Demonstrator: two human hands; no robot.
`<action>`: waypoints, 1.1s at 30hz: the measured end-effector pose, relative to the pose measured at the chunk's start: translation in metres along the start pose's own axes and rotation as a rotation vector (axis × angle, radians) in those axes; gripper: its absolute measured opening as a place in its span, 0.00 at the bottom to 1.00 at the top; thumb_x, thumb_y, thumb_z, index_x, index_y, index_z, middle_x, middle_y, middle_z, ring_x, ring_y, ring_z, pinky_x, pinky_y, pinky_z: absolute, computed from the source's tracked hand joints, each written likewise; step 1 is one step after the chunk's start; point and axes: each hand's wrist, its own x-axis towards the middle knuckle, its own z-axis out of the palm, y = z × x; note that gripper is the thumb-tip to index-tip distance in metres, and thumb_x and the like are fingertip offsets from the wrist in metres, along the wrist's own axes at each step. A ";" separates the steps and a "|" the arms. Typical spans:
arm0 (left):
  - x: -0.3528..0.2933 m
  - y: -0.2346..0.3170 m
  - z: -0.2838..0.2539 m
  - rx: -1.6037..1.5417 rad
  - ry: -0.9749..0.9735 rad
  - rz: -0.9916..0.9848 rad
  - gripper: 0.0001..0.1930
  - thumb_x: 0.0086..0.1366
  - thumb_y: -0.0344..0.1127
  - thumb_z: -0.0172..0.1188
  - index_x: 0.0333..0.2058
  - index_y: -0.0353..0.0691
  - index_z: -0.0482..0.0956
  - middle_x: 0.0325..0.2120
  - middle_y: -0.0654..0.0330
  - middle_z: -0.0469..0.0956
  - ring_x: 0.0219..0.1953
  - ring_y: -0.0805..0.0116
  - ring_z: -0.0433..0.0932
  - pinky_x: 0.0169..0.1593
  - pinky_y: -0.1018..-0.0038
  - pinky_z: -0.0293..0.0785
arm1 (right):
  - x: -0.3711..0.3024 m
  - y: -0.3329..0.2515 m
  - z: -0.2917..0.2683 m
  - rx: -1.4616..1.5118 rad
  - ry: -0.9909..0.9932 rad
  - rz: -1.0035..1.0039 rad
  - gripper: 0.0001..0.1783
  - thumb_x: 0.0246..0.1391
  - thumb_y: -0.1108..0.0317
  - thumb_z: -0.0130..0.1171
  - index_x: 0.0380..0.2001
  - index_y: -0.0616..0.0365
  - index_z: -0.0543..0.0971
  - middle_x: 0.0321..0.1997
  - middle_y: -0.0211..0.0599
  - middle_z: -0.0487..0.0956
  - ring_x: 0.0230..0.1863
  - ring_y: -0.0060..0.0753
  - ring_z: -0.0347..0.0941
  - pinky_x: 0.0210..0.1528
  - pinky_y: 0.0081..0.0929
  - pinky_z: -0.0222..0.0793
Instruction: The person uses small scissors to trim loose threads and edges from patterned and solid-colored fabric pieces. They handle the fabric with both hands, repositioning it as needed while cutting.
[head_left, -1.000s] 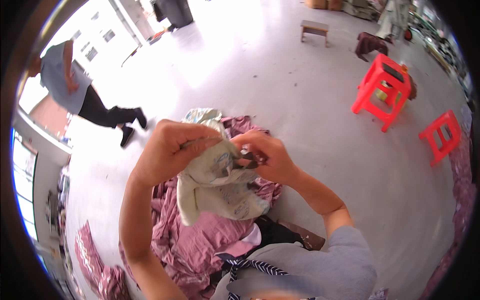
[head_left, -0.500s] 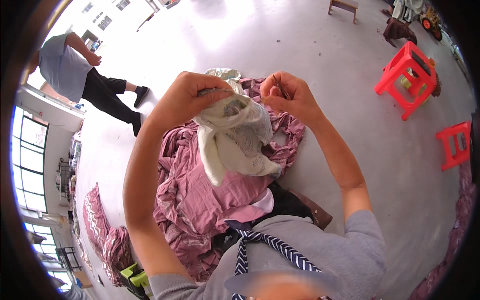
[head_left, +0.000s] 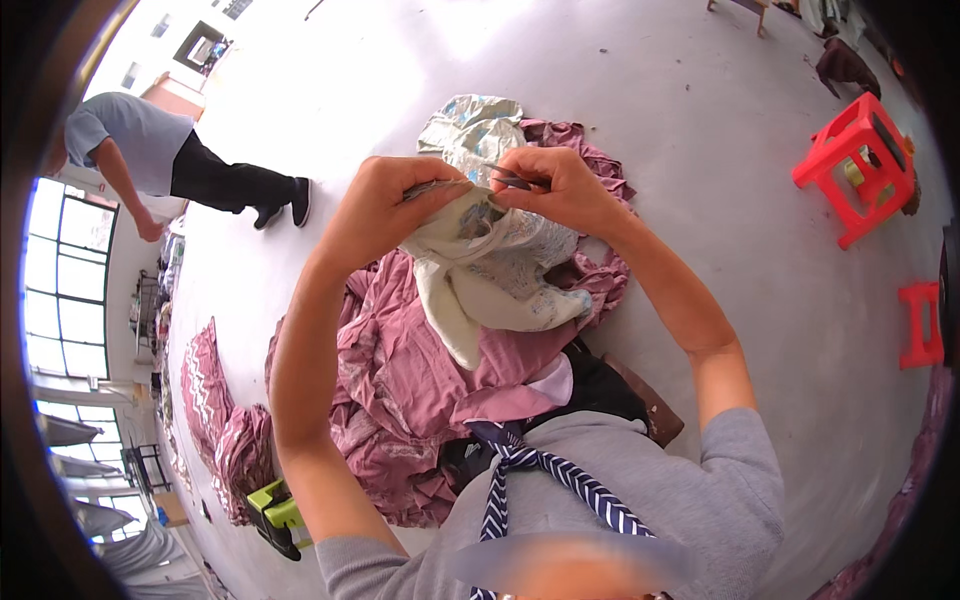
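Note:
My left hand is closed on the gathered edge of a white garment with a pale blue pattern, which hangs below my fingers in folds. Close beside it, my right hand grips a small dark metal tool that looks like thread snips. The tip of the tool is at the edge of the garment near my left fingertips; whether it touches the cloth I cannot tell. Under the garment, across my lap, lies crumpled pink patterned fabric. More pale flowered cloth rests beyond my hands.
A red plastic stool stands at the far right, with another red stool nearer. At left are a pink fabric heap and a green-and-black object. A person in a light blue top is at the far left.
My right hand has moved left with the tool, up to the garment's edge by my left hand. My view has shifted, and the person at far left now bends forward.

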 end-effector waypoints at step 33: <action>-0.032 -0.096 0.054 -0.075 0.166 -0.151 0.07 0.60 0.30 0.58 0.35 0.35 0.80 0.26 0.65 0.78 0.30 0.81 0.74 0.36 0.82 0.71 | -0.020 0.065 0.045 0.068 -0.043 0.298 0.09 0.51 0.67 0.62 0.30 0.60 0.75 0.22 0.17 0.67 0.22 0.08 0.56 0.23 0.12 0.53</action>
